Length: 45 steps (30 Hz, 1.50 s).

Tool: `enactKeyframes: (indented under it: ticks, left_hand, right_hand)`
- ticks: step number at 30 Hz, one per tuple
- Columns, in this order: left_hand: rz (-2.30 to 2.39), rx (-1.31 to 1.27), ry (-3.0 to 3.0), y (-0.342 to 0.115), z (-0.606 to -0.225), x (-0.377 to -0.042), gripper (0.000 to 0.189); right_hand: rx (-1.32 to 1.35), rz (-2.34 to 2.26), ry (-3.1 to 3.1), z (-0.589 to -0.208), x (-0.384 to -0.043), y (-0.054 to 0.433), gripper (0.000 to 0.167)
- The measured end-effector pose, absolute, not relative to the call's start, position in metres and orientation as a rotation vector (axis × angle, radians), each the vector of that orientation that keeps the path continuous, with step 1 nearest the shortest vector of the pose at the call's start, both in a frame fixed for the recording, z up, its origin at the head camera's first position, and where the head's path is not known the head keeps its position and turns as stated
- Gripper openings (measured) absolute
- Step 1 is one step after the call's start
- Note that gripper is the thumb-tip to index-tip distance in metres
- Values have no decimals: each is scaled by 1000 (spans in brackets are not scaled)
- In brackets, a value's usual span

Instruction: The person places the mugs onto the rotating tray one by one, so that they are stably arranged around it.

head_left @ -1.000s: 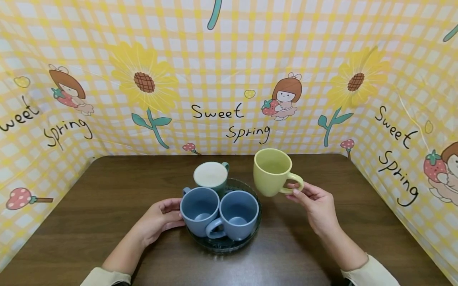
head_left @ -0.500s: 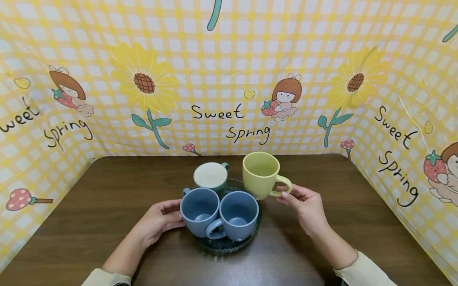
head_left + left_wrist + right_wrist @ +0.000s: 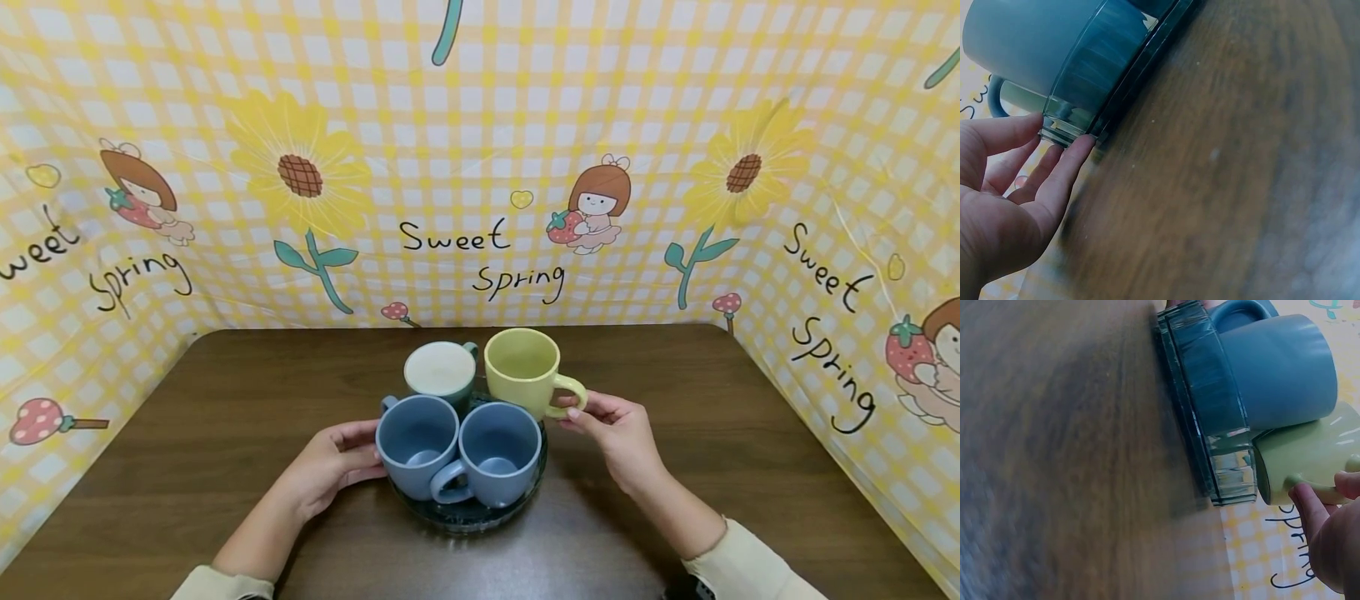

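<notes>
In the head view, my right hand (image 3: pixel 618 433) pinches the handle of a yellow-green mug (image 3: pixel 517 371). The right wrist view has this mug (image 3: pixel 1310 453) tilted at the rim of a round, dark glass tray (image 3: pixel 1213 419), its base near the rim. My left hand (image 3: pixel 333 462) holds the tray's left side with thumb and fingertips, as the left wrist view shows at the tray wall (image 3: pixel 1094 81). Inside the tray stand a left blue-grey mug (image 3: pixel 416 483), a right blue-grey mug (image 3: pixel 502 492) and a green mug (image 3: pixel 457 396) with a white inside.
A dark brown wooden table (image 3: pixel 225 400) carries the tray near its middle. Behind and at both sides hangs a yellow checked cloth (image 3: pixel 465 150) printed with flowers, figures and lettering. The mugs in the tray stand close together.
My right hand has brought the yellow-green mug leftward and slightly lower, from right of the tray to beside the green mug. My left hand and the other mugs have stayed in place.
</notes>
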<state>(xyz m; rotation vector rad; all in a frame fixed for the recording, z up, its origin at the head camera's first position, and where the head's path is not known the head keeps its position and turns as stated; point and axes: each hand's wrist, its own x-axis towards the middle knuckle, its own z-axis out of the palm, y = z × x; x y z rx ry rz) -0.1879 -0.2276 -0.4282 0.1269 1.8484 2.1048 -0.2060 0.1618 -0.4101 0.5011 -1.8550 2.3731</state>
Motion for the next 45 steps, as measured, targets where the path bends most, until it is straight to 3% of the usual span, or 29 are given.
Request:
enactKeyframes:
  ticks: [22,36,45]
  left_hand:
    - [2123,128,1832,-230,-431,-186,46]
    - [2139,116,1823,-229,-431,-185,48]
    - [2136,110,1835,-227,-431,-186,50]
  right_hand:
    - [342,2394,-2035,-419,-210,147,30]
    - [229,1861,-2456,-414,-214,145,15]
    - [267,1890,-2472,-410,-209,149,20]
